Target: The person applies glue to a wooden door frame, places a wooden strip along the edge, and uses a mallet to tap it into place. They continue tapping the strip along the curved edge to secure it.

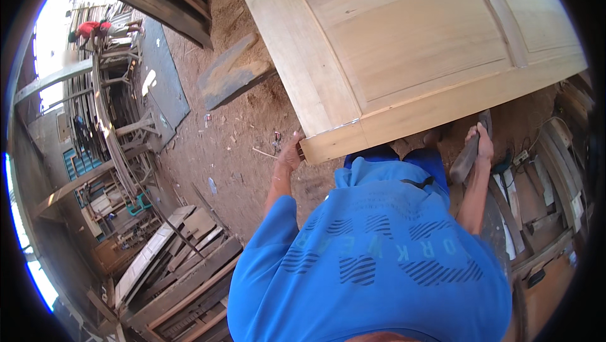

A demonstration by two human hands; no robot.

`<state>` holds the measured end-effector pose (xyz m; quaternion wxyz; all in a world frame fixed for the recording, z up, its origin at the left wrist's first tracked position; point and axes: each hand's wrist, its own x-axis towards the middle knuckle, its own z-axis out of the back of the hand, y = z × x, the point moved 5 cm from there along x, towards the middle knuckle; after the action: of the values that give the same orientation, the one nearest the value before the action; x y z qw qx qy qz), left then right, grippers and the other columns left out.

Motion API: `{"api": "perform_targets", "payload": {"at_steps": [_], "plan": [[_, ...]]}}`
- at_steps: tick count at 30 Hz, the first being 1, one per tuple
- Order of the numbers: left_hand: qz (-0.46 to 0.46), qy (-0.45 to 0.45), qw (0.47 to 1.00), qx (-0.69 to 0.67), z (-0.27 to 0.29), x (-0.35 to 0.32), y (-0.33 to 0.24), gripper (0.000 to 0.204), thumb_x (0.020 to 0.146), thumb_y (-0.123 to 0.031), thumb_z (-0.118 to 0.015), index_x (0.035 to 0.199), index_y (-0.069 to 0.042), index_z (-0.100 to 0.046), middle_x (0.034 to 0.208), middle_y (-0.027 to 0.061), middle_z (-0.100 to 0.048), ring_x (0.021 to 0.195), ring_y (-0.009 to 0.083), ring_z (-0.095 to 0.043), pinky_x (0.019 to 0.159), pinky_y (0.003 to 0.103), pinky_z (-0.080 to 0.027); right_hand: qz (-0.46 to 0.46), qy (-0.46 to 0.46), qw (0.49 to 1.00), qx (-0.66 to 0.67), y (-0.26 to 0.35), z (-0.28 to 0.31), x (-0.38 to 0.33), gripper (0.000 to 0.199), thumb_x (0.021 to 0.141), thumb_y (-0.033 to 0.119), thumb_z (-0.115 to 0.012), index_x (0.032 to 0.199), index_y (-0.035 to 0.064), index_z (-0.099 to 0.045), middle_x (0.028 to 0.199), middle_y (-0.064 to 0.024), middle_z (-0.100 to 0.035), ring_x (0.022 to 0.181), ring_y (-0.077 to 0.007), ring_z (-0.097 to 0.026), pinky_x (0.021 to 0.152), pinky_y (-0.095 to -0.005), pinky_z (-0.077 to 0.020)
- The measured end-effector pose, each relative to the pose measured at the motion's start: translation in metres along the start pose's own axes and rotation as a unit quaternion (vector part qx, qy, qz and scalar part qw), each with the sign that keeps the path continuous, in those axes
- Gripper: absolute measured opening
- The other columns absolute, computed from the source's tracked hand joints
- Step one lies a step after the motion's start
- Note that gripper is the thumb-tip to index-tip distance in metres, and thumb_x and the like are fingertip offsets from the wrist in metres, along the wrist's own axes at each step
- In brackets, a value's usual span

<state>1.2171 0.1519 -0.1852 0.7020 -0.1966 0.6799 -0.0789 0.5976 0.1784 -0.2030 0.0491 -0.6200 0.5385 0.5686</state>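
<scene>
A pale wooden panel door [404, 33] with raised frame strips lies in front of me, its near edge close to my waist. My left hand [291, 154] is at the door's near left corner, fingers curled against the edge. On the right, my right hand [484, 142] is closed around a long grey-brown piece of wood [466, 160]. That piece is held beside the door's near edge, its upper end close to the door and its wider end pointing down towards me. Its exact kind cannot be made out.
A thick dusty board [237, 72] lies left of the door on the dirt floor [233, 146]. Stacked scrap planks [183, 247] stand at lower left, more timber offcuts [543, 197] at right. Far left, a person in red [91, 29] bends over by a timber rack.
</scene>
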Motion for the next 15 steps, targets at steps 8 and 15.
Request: {"api": "perform_targets", "payload": {"at_steps": [8,15], "plan": [[-0.115,0.027,0.993,0.026,-0.031,0.014,-0.025,0.054,0.091,-0.041,-0.062,0.121,0.003,-0.055,0.11,0.0121,-0.063,0.094,0.021,-0.061,0.082,0.036,-0.051,0.109,0.026,0.965,-0.238,0.014,-0.108,-0.064,0.022,0.092,0.022,-0.062,0.1,0.0052,-0.051,0.078,-0.0021,-0.055,0.061,-0.0093,-0.056,0.051,-0.0242,-0.05],[-0.182,0.012,0.976,0.117,-0.031,0.027,-0.023,0.048,0.091,-0.039,-0.062,0.113,0.004,-0.06,0.1,0.0086,-0.065,0.087,0.0146,-0.059,0.077,0.03,-0.05,0.029,0.117,0.93,-0.346,-0.05,-0.192,-0.046,0.026,0.088,0.021,-0.064,0.101,0.0035,-0.05,0.076,-0.004,-0.056,0.057,-0.0099,-0.057,0.046,-0.0251,-0.0493]]}}
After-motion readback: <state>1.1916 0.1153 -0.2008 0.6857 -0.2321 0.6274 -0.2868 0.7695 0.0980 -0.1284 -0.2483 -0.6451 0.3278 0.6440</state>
